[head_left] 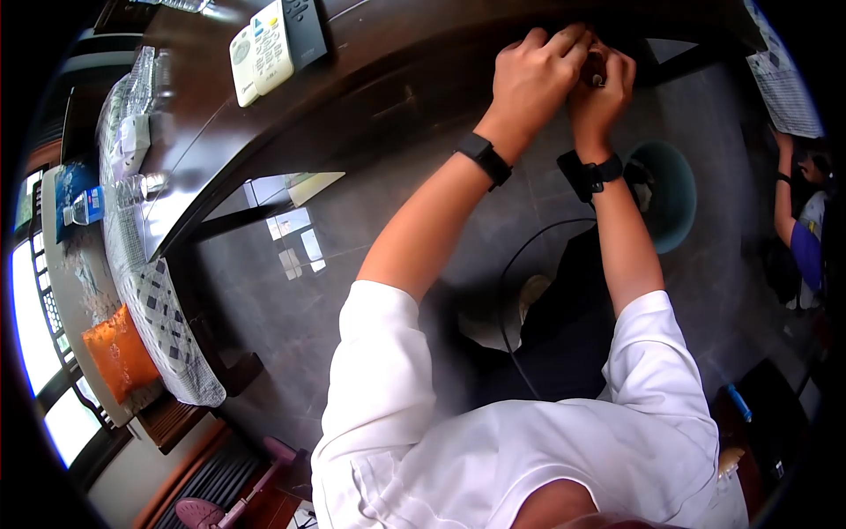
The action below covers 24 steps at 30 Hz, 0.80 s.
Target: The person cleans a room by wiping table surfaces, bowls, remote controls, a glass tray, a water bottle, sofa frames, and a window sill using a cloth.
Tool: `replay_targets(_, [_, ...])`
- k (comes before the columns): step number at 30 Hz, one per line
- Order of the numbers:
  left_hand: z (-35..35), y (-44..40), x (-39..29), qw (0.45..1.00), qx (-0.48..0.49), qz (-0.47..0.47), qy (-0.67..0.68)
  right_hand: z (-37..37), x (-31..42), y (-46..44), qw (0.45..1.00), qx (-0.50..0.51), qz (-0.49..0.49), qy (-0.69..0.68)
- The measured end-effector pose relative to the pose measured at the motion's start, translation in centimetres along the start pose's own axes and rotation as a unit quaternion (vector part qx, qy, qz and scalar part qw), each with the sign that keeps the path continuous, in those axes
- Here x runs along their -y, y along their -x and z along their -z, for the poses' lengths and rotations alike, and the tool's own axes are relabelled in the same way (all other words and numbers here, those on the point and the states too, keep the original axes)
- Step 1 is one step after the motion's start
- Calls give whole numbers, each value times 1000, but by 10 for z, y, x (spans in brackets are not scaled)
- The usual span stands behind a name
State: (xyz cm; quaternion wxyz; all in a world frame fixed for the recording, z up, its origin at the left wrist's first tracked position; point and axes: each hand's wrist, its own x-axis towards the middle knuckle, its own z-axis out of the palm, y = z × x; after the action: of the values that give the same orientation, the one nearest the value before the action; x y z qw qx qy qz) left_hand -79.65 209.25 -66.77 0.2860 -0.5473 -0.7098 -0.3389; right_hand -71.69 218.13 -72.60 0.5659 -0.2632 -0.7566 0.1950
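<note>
Both hands meet at the near edge of a dark wooden table [397, 53]. My right hand [608, 97] curls around a small, dark reddish-brown thing [597, 67], whose kind I cannot make out. Beside it, the fingers of my left hand [539, 75] are bent and pressed together, touching the right hand's fingers. Their tips are hidden, so what they pinch does not show. A black band [484, 160] circles the left wrist and another black strap with a dark block [589, 175] is on the right wrist.
A white remote [261, 55] and a black remote [306, 33] lie on the table. Below the right forearm stands a teal bin [674, 198]. A black cable [507, 300] loops near my legs. Left is a bench with an orange cushion [123, 354]; another person's arm [784, 194] shows far right.
</note>
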Motion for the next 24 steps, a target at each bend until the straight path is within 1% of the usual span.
replay_targets(1, [-1,4,1,1000,-15,-4,7,-4,-1,6,1000,-12,9,-8])
replay_targets(2, [-1,10,2,1000,-16,-9,-3,-7,-1,14,1000,-1,15,-21])
replay_targets(5, [3,42,20,1000,8,-18,-9,-25,8,47,995,40,-49,-75])
replay_targets(6, [11,50,27,1000,14,-17,-10,-32,16,55,994,52,-39,-92])
replay_targets(7, [18,57,34,999,19,-21,-31,-41,23,60,999,40,3,-36])
replay_targets(9, [31,69,49,999,33,-10,-31,-51,44,73,992,59,-48,-103])
replay_targets(10, [37,74,55,999,32,-12,-31,-56,46,77,993,60,-20,-100])
replay_targets(11, [40,78,60,999,30,-11,-23,-64,41,84,991,61,-20,-115])
replay_targets(13, [43,74,62,999,-3,-27,-21,-63,50,77,994,46,10,-102])
replay_targets(16, [36,70,52,1000,-18,11,-15,-56,46,65,994,33,52,-88])
replay_targets(19, [14,56,36,999,-14,0,37,-56,32,60,989,-49,-92,-102])
replay_targets(20, [8,48,22,994,48,41,89,-51,31,57,981,-51,-153,-108])
replay_targets(21, [-9,52,19,995,50,39,79,-54,15,65,954,-58,-199,-218])
replay_targets(22, [-28,59,15,995,55,52,65,-60,-13,78,912,-66,-242,-325])
replay_targets(24, [-59,83,11,994,71,76,41,-60,-37,97,977,18,-165,-132])
